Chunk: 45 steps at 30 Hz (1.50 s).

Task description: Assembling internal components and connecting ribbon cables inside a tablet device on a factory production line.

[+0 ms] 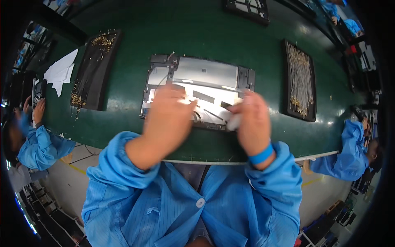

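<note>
A flat electronic housing (205,72), dark-framed with silver and white panels, lies on the bench in front of me. My left hand (169,113) is over its left part, palm down with fingers curled, near a thin dark cable. Motion smears those fingers, and I cannot make out whether they hold anything. Over the right part is my right hand (254,123), its fingers bent together beside a small dark piece (226,106). A blurred white thing (233,122) shows beneath these fingers; what they grip is unclear. A blue band (261,154) circles my right wrist.
On the green bench (197,41), a black tray (92,74) of gold-tipped cables and crumpled white sheets (61,71) lie left. Another black tray (313,86) with many grey cables stands right. A further dark housing (249,9) is at the back. Co-workers in blue sit both sides.
</note>
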{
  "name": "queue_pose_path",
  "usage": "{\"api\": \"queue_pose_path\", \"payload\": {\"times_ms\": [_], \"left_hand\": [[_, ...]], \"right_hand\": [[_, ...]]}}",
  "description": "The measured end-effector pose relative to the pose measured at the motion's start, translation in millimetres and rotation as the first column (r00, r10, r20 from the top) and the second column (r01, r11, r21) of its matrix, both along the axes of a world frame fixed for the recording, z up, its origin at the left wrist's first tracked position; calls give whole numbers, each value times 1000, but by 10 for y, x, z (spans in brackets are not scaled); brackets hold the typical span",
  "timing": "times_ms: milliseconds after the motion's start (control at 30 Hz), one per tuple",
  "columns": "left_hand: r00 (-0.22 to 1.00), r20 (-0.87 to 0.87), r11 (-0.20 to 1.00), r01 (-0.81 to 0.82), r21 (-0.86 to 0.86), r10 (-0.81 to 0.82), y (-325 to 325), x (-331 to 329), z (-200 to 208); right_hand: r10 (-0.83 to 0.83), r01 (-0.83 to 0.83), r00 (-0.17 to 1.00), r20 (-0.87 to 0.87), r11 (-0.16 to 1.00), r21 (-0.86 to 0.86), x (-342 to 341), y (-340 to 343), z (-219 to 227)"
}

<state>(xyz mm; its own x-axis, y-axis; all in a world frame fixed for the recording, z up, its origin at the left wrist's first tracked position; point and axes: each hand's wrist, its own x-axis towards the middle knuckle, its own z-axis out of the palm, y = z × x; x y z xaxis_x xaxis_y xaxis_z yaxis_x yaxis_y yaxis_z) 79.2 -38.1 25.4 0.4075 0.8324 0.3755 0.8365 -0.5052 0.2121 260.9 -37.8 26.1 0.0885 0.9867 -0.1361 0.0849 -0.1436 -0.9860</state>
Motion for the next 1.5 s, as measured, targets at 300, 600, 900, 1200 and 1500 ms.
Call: {"api": "queue_pose_path", "payload": {"times_ms": [300,600,900,1200,1500], "left_hand": [[588,438,530,18,-848,680,-2,-768,45],[-202,442,447,691,-568,874,158,-121,291],[-308,489,578,467,-669,816,985,-490,429],[-515,567,757,309,-576,642,1928,-718,-194],[-395,604,703,181,-687,692,1646,-496,-152]], "right_hand": [[211,-331,943,-257,662,-672,518,-122,98],[92,-386,864,-494,750,-536,-529,302,34],[224,-343,933,-283,794,-502,-236,1054,143],[-347,19,792,-503,836,-548,-228,2263,-129],[-577,270,590,-564,800,-536,-326,2809,-127]]}}
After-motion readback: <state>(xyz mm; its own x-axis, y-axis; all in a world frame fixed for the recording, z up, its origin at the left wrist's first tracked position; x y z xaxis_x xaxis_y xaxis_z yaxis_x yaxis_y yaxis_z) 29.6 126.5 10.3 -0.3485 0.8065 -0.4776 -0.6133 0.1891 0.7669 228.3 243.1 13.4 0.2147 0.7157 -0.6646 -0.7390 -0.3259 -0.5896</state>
